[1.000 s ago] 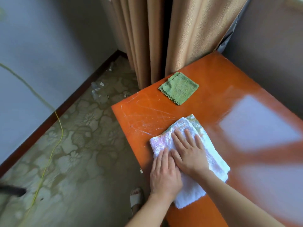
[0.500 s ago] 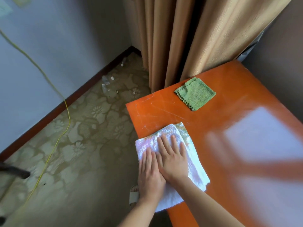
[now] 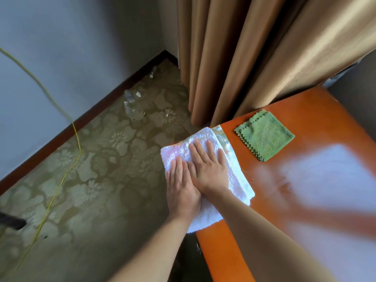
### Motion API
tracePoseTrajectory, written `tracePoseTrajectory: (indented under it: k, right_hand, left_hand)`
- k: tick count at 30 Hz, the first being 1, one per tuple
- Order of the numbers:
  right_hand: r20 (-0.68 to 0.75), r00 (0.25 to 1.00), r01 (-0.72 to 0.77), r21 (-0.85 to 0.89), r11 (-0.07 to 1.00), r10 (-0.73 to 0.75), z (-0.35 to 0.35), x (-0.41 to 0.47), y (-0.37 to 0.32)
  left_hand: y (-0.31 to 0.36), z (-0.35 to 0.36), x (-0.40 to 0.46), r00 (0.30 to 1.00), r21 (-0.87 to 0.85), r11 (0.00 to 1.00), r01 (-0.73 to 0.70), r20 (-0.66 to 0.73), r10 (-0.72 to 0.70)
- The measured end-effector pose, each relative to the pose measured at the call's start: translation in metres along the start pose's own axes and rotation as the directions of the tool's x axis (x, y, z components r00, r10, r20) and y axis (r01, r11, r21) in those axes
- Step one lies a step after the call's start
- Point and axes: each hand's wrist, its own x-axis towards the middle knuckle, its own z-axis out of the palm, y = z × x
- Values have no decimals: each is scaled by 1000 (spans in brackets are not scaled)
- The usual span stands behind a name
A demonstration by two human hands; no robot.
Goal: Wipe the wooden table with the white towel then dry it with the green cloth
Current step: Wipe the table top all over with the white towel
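White towel (image 3: 205, 159), folded, lies at the near-left corner of the wooden table (image 3: 305, 123), its left part overhanging the table edge. My left hand (image 3: 181, 190) and right hand (image 3: 207, 169) both press flat on it, fingers straight and close together, nothing gripped; right palm partly overlaps the left thumb side. A greenish printed band shows along the towel's far edge; no legible writing on it. Green cloth (image 3: 264, 137), folded with zigzag edges, rests on the table just beyond the towel, apart from it; no label visible. The table's right portion is washed out by a bright window reflection, so the surface there is hard to read. The table corner under the towel is hidden. Tan curtain (image 3: 254, 58) hangs behind. Yellow cord (image 3: 77, 139) trails over the patterned floor (image 3: 101, 169). Small clear debris near the baseboard is too blurred to identify.
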Motion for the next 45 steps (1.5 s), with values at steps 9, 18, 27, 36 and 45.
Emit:
tracePoseTrajectory:
  k: [9,18,27,36,45]
  right_hand:
    - [-72,994,-84,32,996,87,-8,51,-6]
    - [-102,984,-132,122,984,145,-2,-14,16]
    - [-90,965,-231,135,964,244,3,-126,70]
    - [-176,729,-632,199,749,661,0,-234,148]
    - [-136,533,-810,204,550,835,-4,-244,162]
  left_hand:
    - [-16,12,63,997,57,998,-30,77,26]
    - [12,3,8,992,60,994,-87,99,81]
    - [77,-7,-87,942,28,990,-140,311,125]
    - [172,12,-143,761,-164,903,-397,491,424]
    - [193,25,-136,653,-340,788,-514,440,616]
